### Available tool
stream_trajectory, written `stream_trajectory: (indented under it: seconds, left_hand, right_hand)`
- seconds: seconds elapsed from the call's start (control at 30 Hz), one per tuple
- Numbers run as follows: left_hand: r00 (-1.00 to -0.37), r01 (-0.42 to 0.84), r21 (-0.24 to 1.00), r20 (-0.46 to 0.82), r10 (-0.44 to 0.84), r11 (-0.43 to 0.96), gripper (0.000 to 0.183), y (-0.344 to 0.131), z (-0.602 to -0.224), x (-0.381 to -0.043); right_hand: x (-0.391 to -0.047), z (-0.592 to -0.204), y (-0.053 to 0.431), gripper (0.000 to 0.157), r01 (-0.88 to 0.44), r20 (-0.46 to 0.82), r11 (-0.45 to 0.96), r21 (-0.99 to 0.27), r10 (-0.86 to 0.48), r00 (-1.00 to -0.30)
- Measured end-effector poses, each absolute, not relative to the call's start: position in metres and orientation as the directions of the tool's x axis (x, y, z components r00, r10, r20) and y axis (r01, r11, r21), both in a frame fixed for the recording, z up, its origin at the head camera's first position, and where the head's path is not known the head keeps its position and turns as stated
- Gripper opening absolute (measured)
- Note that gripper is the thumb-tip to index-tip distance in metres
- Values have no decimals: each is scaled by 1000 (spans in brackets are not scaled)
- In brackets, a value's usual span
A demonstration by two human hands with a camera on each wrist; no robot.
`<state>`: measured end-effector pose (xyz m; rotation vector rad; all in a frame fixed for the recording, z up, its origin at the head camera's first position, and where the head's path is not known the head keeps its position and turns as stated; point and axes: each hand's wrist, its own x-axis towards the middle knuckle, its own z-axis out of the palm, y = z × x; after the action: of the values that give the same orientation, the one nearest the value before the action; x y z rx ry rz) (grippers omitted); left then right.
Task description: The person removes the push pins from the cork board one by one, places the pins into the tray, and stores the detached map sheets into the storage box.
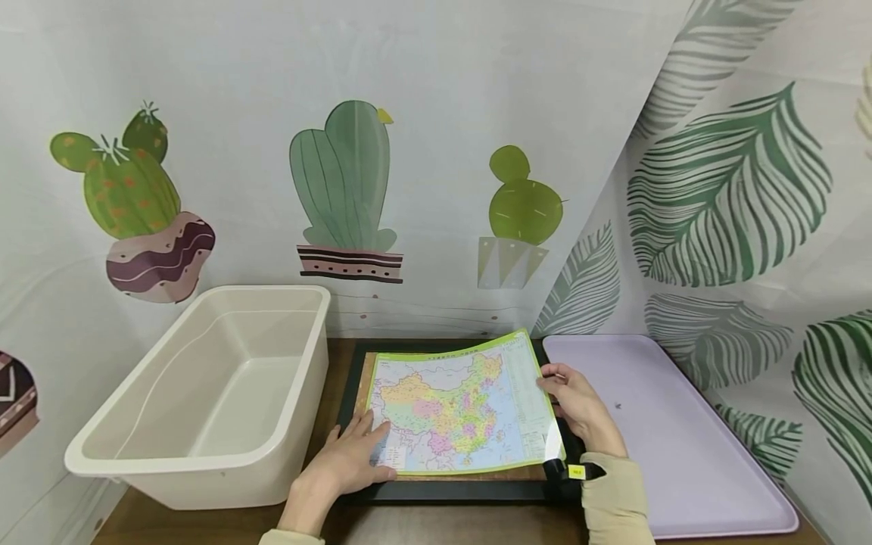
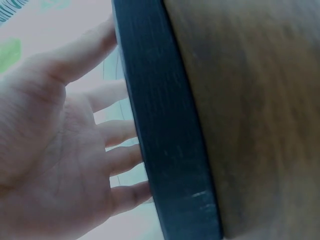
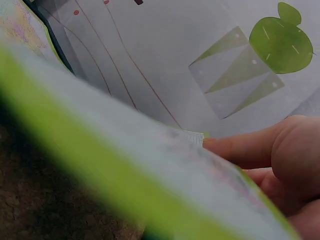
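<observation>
A map sheet (image 1: 439,412) with a lime-green border lies over a brown board (image 1: 477,475) in a black frame (image 1: 463,492). Its right side is lifted and bowed upward. On the map's lower left corner and the frame's edge rests my left hand (image 1: 346,458), fingers spread and fairly straight; the left wrist view shows its palm beside the black frame (image 2: 170,130). My right hand (image 1: 577,397) pinches the map's right edge. In the right wrist view, the thumb lies along the map's edge (image 3: 135,150), while other fingers are partly hidden behind it.
A deep cream basin (image 1: 252,409) stands left of the frame. To the right lies a lilac tray (image 1: 681,439) with a raised rim. Both rest on a brown wooden table (image 1: 470,522). Behind hangs a cloth (image 1: 436,91) printed with cacti and leaves.
</observation>
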<state>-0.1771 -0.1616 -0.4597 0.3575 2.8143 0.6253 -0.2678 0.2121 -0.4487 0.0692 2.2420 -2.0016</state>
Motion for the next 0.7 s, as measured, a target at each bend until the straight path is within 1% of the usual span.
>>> stream_trajectory:
  seconds: [0.17,0.37,0.57,0.7]
  left_hand:
    - [-939,186,440,-184,291,879,74,-162,-458,-178]
    - [-941,183,423,-187,283,888,69,-161,-454,-179]
    - [-947,184,413,-168,274,892,63,-160,-451,-176]
    - [-948,190,412,-158,275,891,63,-158,-447,-173]
  right_hand:
    - [-267,-446,213,27,119,-127,142,-983,-43,-991]
    - [-266,-443,213,27,116,-122,139,-983,-30,-992]
    - [-263,-441,213,26,108,-111,96,-989,-29,-993]
    - [-262,-441,215,28,100,-102,74,-992,-19,-995]
